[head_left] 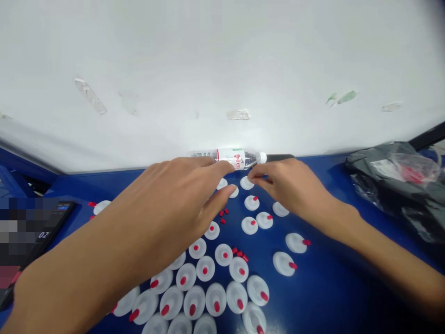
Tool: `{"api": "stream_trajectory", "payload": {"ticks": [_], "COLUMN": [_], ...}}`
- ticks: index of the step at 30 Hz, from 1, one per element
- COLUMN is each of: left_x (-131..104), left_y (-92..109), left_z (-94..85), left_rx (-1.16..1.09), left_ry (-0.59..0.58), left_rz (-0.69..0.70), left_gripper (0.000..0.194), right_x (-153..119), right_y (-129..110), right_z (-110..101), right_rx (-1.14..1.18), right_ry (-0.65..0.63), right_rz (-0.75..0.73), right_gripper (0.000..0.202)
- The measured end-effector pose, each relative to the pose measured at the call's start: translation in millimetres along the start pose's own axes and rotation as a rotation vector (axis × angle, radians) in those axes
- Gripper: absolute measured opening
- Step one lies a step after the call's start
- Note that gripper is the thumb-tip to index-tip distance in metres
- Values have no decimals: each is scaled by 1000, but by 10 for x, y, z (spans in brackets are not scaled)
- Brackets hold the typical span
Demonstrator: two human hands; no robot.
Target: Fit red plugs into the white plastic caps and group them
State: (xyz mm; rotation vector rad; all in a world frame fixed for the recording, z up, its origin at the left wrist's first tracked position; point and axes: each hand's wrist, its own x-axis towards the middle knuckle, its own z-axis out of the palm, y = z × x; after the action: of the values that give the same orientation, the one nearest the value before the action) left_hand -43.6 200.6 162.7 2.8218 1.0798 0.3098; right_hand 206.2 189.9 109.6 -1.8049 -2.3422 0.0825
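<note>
Blue bench (327, 287) with white discs (215, 294) packed tight toward the near edge, looser toward the far one; most have red tips (217, 306); left hand (187, 192) is spread over the far middle, thumb apart from the fingers; right hand (288, 183) has its fingertips pinched beside a disc near the far edge, can't tell if anything's between them; bottle (229, 158) lies along that edge; widest gap's toward the near right corner, below the grey bag (368, 164).
</note>
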Motion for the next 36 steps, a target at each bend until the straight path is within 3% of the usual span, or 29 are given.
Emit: {"api": "stream_trajectory", "payload": {"ticks": [4, 7, 8, 10, 13, 16, 19, 23, 32, 36], "left_x": [-40, -39, -32, -16, -10, -27, -42, -39, 1, 18], "left_y": [-12, -1, 4, 5, -27, -64, -75, -91, -70, -70], "left_z": [49, 42, 28, -8, -51, -63, -59, -42, -37, -30], "left_rx": [0, -123, -158, -164, -37, 78, 114, 90, 57, 43], "left_ry": [25, -4, -17, -10, 52, 79, 33, 57, 22, -72], "left_rz": [11, 58, 67, 61, 33, 13, -18, 35, -4, -28], "left_gripper": [49, 25, 17, 20, 20, 30, 30, 30, 26, 25], "right_x": [-142, -253, -279, -314, -363, -456, -574, -654, -554, -518], "right_y": [-178, -364, -407, -443, -409, -390, -458, -591, -740, -761], "right_z": [-305, -466, -502, -553, -550, -378, -73, 172, 74, 50], "right_rx": [334, 551, 582, 621, 614, 371, 27, -104, -112, -134], "right_ry": [117, 172, 181, 212, 230, 14, -276, -341, -477, -600], "right_rz": [-46, -90, -91, -58, -15, -167, -326, -307, -233, -256], "right_gripper": [12, 8, 8, 5, 10, 8, 25, 35, 21, 25]}}
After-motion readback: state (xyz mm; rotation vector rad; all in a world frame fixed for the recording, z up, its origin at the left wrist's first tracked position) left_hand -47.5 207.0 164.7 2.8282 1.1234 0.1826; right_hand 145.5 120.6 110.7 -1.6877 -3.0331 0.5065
